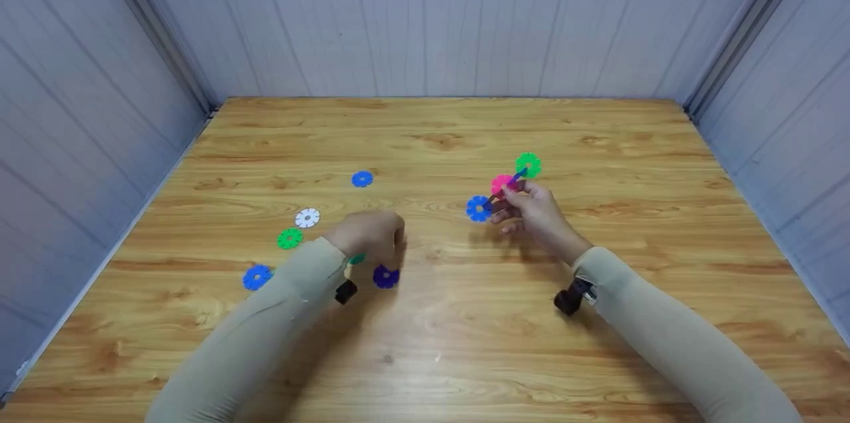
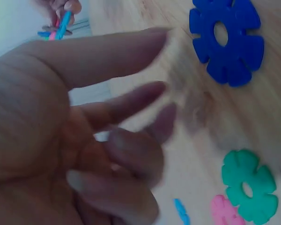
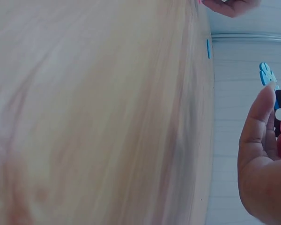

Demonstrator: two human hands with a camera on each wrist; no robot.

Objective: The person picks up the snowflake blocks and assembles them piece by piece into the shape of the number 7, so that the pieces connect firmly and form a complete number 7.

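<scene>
Several linked discs [image 1: 501, 182] sit pinched mid-chain in your right hand [image 1: 543, 214], likely for balance, your empty left hand [image 1: 367, 234] part-spread near a blue disc [image 2: 243, 51].

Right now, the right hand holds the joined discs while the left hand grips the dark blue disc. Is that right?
The left hand does not grip the dark blue disc: the left wrist view shows its fingers apart from it, and the disc lies on the table. The rest stands: the right hand holds the joined discs.

The discs [image 1: 472, 210] show blue, green, pink, white.
</scene>
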